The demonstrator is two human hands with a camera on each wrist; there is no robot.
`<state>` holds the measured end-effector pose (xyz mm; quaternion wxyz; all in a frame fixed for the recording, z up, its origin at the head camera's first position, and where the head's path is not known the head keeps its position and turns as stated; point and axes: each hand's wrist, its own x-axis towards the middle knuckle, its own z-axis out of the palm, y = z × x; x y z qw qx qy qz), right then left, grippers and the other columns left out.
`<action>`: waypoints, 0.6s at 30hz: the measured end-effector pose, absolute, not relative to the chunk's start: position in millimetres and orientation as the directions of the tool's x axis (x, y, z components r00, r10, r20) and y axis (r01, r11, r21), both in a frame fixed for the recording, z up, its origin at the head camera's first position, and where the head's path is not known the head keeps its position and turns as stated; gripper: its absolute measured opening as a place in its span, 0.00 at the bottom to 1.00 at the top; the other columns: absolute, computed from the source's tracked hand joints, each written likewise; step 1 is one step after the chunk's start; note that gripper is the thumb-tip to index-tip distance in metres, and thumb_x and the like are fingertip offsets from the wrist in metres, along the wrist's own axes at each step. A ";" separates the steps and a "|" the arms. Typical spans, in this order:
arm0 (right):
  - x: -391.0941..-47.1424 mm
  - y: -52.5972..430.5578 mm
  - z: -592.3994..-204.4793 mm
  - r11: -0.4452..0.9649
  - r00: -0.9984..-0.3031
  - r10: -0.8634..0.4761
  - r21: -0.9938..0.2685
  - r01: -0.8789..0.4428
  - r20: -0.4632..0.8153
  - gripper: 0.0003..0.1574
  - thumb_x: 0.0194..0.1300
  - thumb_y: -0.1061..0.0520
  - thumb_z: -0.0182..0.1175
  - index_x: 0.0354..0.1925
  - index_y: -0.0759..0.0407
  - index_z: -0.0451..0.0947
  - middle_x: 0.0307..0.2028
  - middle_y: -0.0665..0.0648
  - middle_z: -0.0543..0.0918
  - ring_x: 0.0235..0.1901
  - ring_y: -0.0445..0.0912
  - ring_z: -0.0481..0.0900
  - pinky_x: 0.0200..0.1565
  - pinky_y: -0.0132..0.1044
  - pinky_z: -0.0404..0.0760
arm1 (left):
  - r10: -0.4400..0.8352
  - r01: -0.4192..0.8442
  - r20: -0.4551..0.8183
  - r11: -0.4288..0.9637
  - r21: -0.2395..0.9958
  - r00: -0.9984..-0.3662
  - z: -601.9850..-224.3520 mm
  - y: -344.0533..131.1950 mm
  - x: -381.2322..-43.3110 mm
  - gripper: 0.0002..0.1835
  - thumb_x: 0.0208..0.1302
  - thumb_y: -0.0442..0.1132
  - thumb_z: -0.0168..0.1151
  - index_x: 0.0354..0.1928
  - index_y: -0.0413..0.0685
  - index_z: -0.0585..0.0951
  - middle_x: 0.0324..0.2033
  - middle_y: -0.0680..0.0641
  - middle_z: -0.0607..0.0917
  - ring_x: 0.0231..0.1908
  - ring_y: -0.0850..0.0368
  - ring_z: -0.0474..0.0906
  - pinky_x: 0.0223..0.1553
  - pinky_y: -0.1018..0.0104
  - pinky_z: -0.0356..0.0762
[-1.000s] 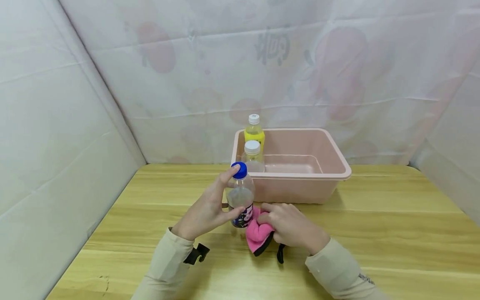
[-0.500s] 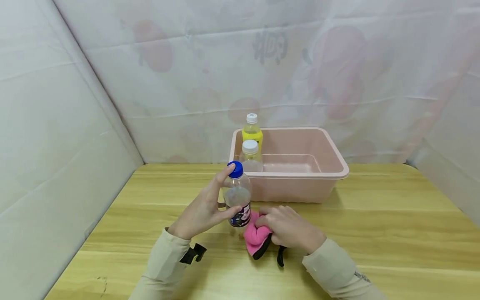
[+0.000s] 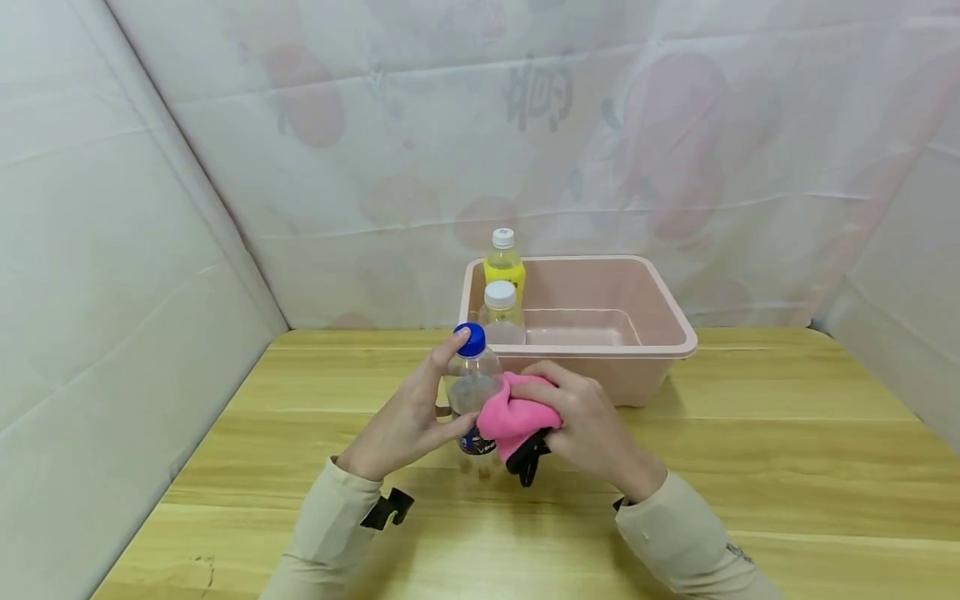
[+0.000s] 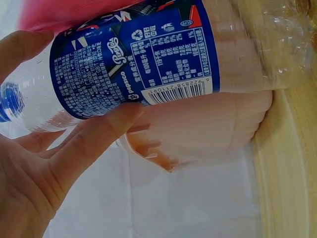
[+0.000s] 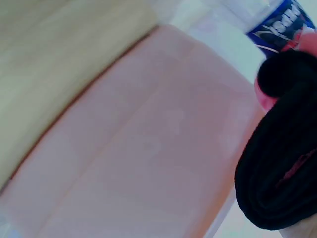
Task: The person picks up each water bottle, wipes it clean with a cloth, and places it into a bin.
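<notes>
My left hand (image 3: 405, 427) holds a clear plastic Pepsi bottle (image 3: 471, 385) upright over the table. One finger lies on its blue cap (image 3: 471, 340) and the thumb is at its side. In the left wrist view, the blue label (image 4: 133, 59) with its barcode faces the camera. My right hand (image 3: 588, 421) grips a bunched pink cloth (image 3: 517, 417) with a black edge. In the head view the cloth overlaps the right side of the bottle, covering part of the label. The cloth's folded black edge (image 5: 277, 163) fills the right of the right wrist view.
Behind the hands, a pale pink plastic bin (image 3: 626, 375) stands on the wooden table (image 3: 750, 467). Along its left side are a bottle with a yellow label (image 3: 504, 273) and a white-capped bottle (image 3: 500, 295). A white printed curtain (image 3: 420, 150) hangs behind.
My right hand has lifted the pink cloth from low beside the bottle's base up onto the label and side. The left hand keeps the bottle nearly still, slightly further left.
</notes>
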<state>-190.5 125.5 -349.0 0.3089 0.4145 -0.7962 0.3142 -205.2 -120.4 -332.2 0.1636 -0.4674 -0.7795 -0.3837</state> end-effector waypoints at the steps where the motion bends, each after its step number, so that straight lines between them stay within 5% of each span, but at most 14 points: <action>1: -190.0 124.7 -346.4 0.444 -0.457 -0.443 -0.254 -0.859 0.771 0.38 0.37 0.83 0.55 0.47 0.62 0.86 0.44 0.58 0.83 0.38 0.50 0.84 0.37 0.39 0.87 | 0.603 0.857 0.618 0.267 0.440 -0.505 -332.3 -120.5 -205.6 0.54 0.58 0.24 0.72 0.77 0.53 0.48 0.66 0.29 0.68 0.54 0.39 0.78 0.27 0.73 0.84; 11: -184.4 115.5 -330.2 0.307 -0.377 -0.111 -0.329 -0.893 0.919 0.38 0.37 0.81 0.45 0.47 0.69 0.84 0.47 0.66 0.82 0.47 0.57 0.81 0.55 0.32 0.79 | 0.620 0.833 0.577 0.263 0.486 -0.532 -330.8 -120.0 -204.0 0.54 0.59 0.26 0.72 0.78 0.55 0.47 0.68 0.31 0.65 0.55 0.39 0.78 0.30 0.73 0.85; 18: -185.9 113.9 -331.4 0.283 -0.370 -0.109 -0.328 -0.901 0.923 0.37 0.37 0.80 0.43 0.46 0.69 0.84 0.46 0.66 0.82 0.47 0.58 0.81 0.54 0.31 0.80 | 0.616 0.811 0.554 0.273 0.517 -0.560 -330.9 -121.1 -204.2 0.53 0.60 0.26 0.72 0.78 0.55 0.48 0.69 0.33 0.64 0.56 0.40 0.77 0.31 0.73 0.85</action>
